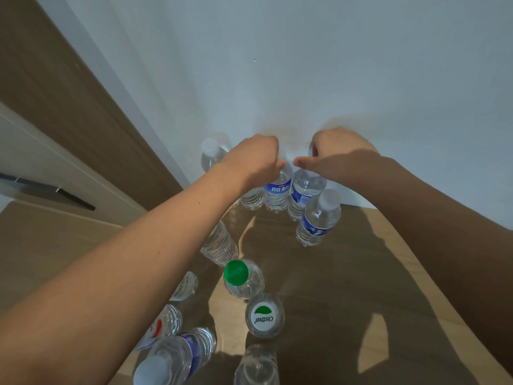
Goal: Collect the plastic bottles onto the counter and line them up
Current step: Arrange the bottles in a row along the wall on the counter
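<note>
Two bottles with blue labels are standing side by side on the wooden counter (347, 276), right by the white wall (305, 65). The left hand (256, 158) is curling its fingers round the top of one bottle (277, 190). The right hand (337, 151) is gripping the top of the other bottle (304, 190) just beside it. Another blue-label bottle (317, 219) is standing near them with a white cap. A clear bottle (211, 155) is standing to the left by the wall. Closer in, a green-cap bottle (243, 277) and a bottle with a leaf on its cap (264, 315) are standing among more bottles. A brown door (69, 101) is showing on the left.
</note>
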The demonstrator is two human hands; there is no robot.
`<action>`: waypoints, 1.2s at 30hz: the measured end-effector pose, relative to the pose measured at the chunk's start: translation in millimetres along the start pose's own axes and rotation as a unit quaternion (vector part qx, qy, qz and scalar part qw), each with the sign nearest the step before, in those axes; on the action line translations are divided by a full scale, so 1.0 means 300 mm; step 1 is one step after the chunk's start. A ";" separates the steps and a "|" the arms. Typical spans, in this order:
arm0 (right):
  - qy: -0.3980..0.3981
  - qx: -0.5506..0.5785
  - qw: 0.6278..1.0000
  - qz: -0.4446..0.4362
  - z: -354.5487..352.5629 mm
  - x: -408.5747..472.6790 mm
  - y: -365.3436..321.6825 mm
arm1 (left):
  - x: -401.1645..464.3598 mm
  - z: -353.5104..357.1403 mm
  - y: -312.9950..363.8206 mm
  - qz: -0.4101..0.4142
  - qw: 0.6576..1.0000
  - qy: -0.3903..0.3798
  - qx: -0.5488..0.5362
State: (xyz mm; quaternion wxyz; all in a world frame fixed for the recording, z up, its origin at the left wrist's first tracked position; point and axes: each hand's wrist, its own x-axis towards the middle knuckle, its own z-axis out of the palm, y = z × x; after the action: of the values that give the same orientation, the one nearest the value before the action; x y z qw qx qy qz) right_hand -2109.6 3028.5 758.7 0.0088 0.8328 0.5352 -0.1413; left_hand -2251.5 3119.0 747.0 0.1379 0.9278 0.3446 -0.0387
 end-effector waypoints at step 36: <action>0.033 0.062 0.996 0.061 0.047 -0.021 -0.019 | 0.009 0.004 -0.024 0.015 1.000 -0.003 0.004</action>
State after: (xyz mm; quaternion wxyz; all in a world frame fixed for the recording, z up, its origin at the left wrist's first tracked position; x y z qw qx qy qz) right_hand -2120.2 3023.0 747.5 -0.0519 0.8670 0.4736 -0.1462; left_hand -2254.2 3125.6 743.7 0.1359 0.9334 0.3297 -0.0408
